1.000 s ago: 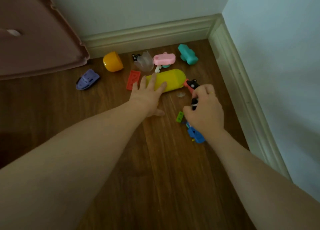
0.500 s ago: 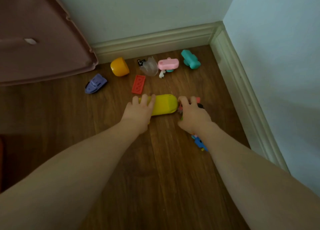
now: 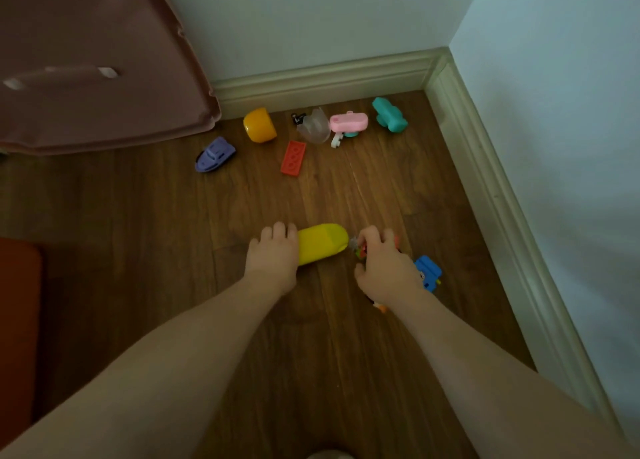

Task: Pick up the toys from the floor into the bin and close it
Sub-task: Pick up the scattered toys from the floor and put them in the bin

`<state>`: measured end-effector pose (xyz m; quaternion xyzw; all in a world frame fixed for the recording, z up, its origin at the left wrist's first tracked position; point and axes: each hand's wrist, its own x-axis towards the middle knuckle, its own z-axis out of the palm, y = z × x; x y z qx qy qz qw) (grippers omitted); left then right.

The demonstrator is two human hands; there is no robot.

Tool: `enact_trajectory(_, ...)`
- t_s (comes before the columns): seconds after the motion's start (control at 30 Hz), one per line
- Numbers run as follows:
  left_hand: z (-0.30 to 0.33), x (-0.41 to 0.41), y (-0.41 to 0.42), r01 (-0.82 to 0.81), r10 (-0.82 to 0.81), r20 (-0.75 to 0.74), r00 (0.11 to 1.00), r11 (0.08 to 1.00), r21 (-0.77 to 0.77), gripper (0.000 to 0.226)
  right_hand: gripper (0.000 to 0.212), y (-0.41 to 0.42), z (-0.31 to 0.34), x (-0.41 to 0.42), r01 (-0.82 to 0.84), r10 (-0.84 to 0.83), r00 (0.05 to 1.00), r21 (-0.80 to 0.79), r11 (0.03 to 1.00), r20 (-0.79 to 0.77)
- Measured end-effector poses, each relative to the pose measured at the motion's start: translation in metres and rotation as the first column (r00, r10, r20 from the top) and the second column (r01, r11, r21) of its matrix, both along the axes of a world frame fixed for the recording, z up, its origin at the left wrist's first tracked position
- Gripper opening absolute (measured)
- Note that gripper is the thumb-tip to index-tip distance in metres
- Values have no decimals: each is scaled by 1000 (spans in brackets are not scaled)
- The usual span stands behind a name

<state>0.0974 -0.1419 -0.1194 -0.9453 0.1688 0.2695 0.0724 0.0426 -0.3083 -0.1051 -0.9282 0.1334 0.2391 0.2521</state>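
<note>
My left hand [image 3: 273,256] grips the near end of a long yellow toy [image 3: 323,242] on the wooden floor. My right hand [image 3: 384,266] curls over a small cluster of toys [image 3: 360,249], red and grey bits showing at its fingertips. A blue toy [image 3: 428,272] lies right beside that hand. Farther off lie a purple boat [image 3: 214,154], an orange half-shell [image 3: 259,125], a red flat brick [image 3: 293,158], a clear shell [image 3: 315,126], a pink toy [image 3: 348,123] and a teal toy [image 3: 389,115].
A pink bin lid [image 3: 104,78] leans at the upper left. Something dark orange [image 3: 19,320] stands at the left edge. White skirting [image 3: 322,78] and walls close the corner at the back and right.
Both hands have drawn back toward me, the left dragging the yellow toy along the floor, the right gathering small toys. The other toys stayed in place.
</note>
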Motion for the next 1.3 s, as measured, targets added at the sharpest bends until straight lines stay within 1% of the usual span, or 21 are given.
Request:
enact_trajectory(0.13, 13, -2, 7, -189, 163, -162, 973, 969, -162, 55, 29, 12, 12, -8, -12, -2, 995, 145, 989, 96)
enact_trajectory(0.17, 19, 0, 9, -271, 223, -225, 948, 939, -212, 48, 27, 14, 15, -5, 18, -39, 994, 209, 978, 99)
enact_trajectory(0.2, 26, -2, 16, -396, 310, -306, 900, 875, -277, 41, 26, 21, 22, -2, 52, -82, 992, 281, 958, 95)
enact_trajectory(0.23, 33, -3, 22, -545, 397, -417, 817, 768, -337, 35, 24, 26, 26, 1, 112, -146, 987, 374, 921, 64)
enact_trajectory(0.27, 45, -4, 32, -684, 447, -540, 713, 615, -393, 31, 23, 35, 33, 6, 179, -214, 977, 469, 865, 22)
enact_trajectory(0.3, 55, -4, 40, -779, 443, -652, 616, 466, -419, 31, 22, 41, 39, 10, 254, -277, 960, 558, 790, -45)
enact_trajectory(0.37, 82, -6, 65, -854, 376, -769, 517, 289, -433, 34, 18, 62, 57, 18, 401, -357, 909, 683, 610, -215)
enact_trajectory(0.43, 108, -8, 95, -864, 341, -793, 504, 195, -465, 32, 14, 89, 76, 25, 523, -360, 845, 752, 400, -396)
enact_trajectory(0.5, 132, -13, 127, -835, 393, -745, 539, 133, -533, 23, 16, 122, 95, 28, 595, -319, 791, 778, 202, -522)
enact_trajectory(0.57, 155, -21, 166, -781, 482, -661, 575, 83, -619, 18, 18, 165, 114, 34, 600, -250, 791, 790, 130, -559)
enact_trajectory(0.73, 201, -46, 256, -644, 640, -501, 583, -12, -765, 16, 20, 272, 157, 38, 524, -99, 850, 848, 82, -517)
enact_trajectory(0.8, 216, -61, 301, -575, 702, -442, 558, -56, -816, 13, 20, 322, 173, 33, 471, -30, 882, 874, 116, -471)
enact_trajectory(0.9, 229, -81, 354, -484, 780, -356, 515, -78, -872, 13, 16, 379, 192, 27, 426, 18, 900, 886, 181, -436)
enact_trajectory(1.07, 232, -118, 436, -442, 881, -285, 377, -99, -892, 8, 12, 466, 206, 18, 296, 50, 944, 906, 302, -325)
enact_trajectory(1.1, 230, -125, 451, -453, 897, -285, 338, -110, -884, 4, 12, 480, 205, 16, 243, 72, 955, 899, 364, -288)
enact_trajectory(1.13, 228, -134, 468, -475, 910, -286, 300, -117, -872, 4, 13, 498, 201, 12, 137, 106, 971, 865, 483, -213)
enact_trajectory(1.17, 224, -139, 478, -514, 921, -280, 270, -108, -851, 7, 19, 505, 196, 12, -49, 176, 981, 770, 636, -83)
enact_trajectory(1.2, 217, -148, 493, -568, 931, -272, 242, -92, -818, 10, 26, 516, 188, 8, -296, 309, 948, 580, 759, 79)
enact_trajectory(1.23, 212, -154, 503, -626, 940, -260, 223, -66, -777, 11, 34, 520, 180, 6, -509, 461, 860, 321, 798, 219)
enact_trajectory(1.27, 206, -160, 513, -685, 945, -251, 209, -42, -728, 11, 40, 522, 173, 3, -634, 588, 751, 80, 769, 301)
enact_trajectory(1.3, 200, -166, 521, -733, 949, -244, 199, -21, -680, 15, 45, 523, 165, 1, -685, 664, 667, -72, 725, 336)
